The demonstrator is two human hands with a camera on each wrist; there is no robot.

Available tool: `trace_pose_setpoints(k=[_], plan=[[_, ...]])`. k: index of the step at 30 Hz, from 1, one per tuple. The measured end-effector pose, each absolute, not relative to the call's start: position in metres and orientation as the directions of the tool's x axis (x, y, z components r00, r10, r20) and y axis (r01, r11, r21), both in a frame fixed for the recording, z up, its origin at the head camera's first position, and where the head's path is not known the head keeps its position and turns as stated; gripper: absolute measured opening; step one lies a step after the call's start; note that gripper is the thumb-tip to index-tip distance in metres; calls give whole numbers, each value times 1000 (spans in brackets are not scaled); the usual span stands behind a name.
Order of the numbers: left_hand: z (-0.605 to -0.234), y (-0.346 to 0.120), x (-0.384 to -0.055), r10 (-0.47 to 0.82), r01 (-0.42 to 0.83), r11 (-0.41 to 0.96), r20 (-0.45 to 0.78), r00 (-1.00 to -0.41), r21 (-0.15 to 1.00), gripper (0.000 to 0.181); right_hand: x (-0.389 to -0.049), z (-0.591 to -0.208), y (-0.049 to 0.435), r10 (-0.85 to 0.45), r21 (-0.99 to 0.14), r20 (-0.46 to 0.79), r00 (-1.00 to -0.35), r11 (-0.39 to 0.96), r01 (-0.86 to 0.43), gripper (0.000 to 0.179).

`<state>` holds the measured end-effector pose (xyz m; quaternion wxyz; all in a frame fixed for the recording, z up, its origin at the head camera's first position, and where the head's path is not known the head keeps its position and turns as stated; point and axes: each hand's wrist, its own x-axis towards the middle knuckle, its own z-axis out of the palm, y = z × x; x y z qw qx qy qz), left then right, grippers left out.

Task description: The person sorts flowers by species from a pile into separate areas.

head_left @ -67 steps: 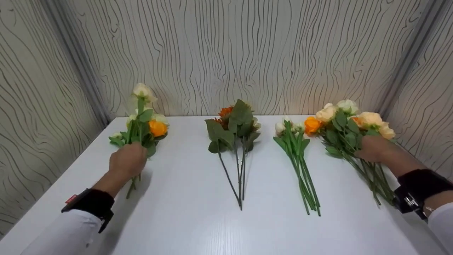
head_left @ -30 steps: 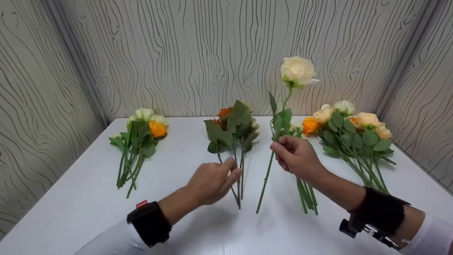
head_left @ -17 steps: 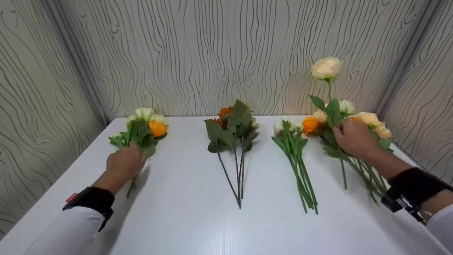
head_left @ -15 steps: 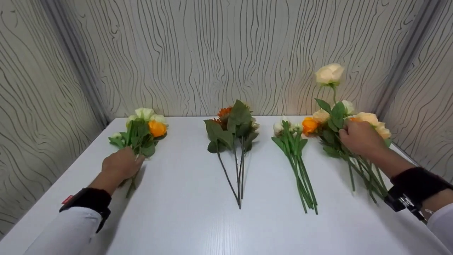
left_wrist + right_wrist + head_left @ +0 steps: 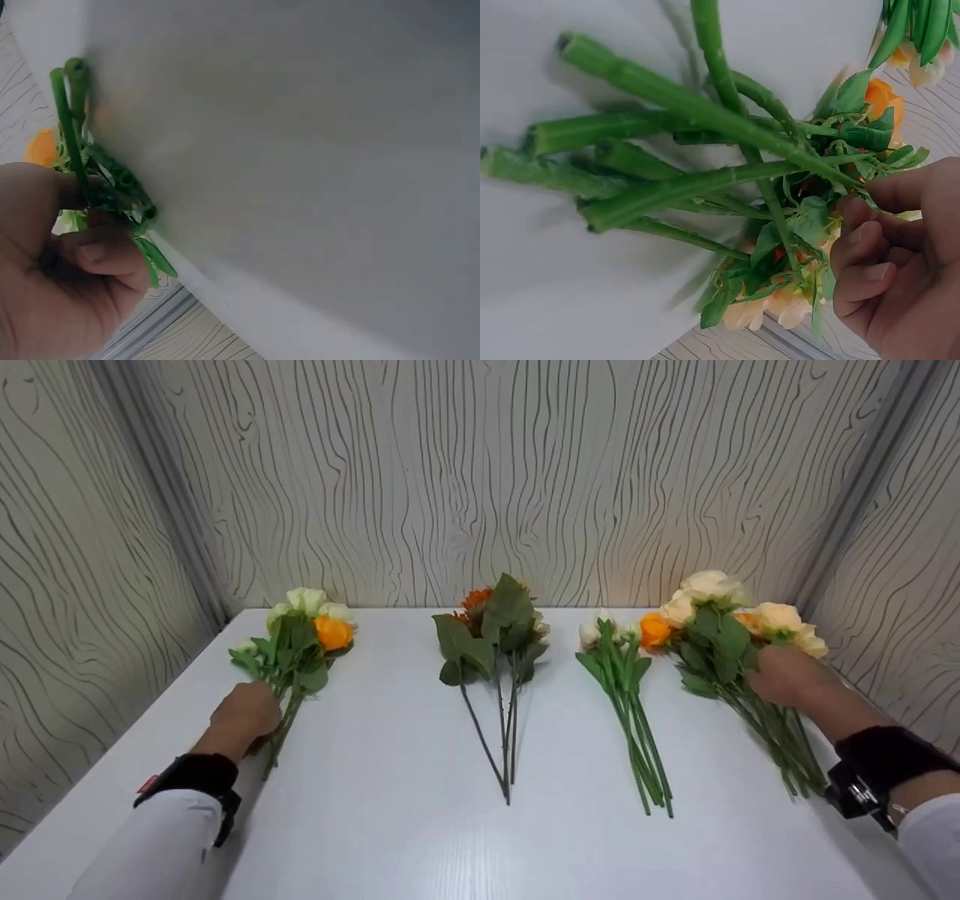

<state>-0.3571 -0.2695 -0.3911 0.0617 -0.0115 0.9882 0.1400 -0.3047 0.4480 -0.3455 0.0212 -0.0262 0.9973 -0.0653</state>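
At the left, my left hand (image 5: 246,711) is at the stems of a bunch of white and orange flowers (image 5: 333,632). The left wrist view has its thumb and fingers pinching a green flower stem (image 5: 69,135), with other cut ends close by. My right hand (image 5: 787,675) is over the right-hand bunch, where a large cream rose (image 5: 711,587) lies on top of peach and orange blooms. In the right wrist view its thumb and forefinger pinch the rose's stem (image 5: 705,112) near the leaves; several thick stems spread out toward the camera. Its other fingers are curled.
Between the hands lie a bunch of rust-orange flowers with broad dark leaves (image 5: 510,611) and a bunch of white tulips (image 5: 624,675). All rest on a white table (image 5: 420,840), with wood-grain patterned panels (image 5: 480,472) at the back and sides.
My right hand has carried the cream rose from the middle to the right bunch and lowered it there. My left hand has gone from the middle to the left bunch, sliding down its stems.
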Motion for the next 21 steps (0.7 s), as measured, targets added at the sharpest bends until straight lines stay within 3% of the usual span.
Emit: trace_pose_setpoints(k=[3, 6, 10, 13, 17, 21], plan=[[-387, -269, -358, -49, -70, 949, -77, -996, 308, 24, -303, -342, 441, -35, -132, -24, -999, 991, -32, 34], [-381, -263, -358, -113, -84, 922, 56, -992, 379, 24, -302, -338, 432, -21, -138, 33, -999, 990, -26, 33], [-374, -246, -354, -158, -21, 901, 282, -947, 433, 26, -305, -334, 409, 4, -155, 121, -993, 988, -15, 32], [-367, -220, -349, -160, 26, 896, 378, -912, 444, 31, -305, -334, 380, -3, -174, 225, -974, 984, -43, 31], [-360, -168, -335, -125, 123, 861, 441, -889, 493, 29, -296, -336, 325, -58, -309, 392, -918, 932, -191, 28], [-355, -113, -309, -9, 312, 775, 504, -864, 549, 21, -278, -334, 260, -89, -547, 426, -900, 767, -335, 28]])
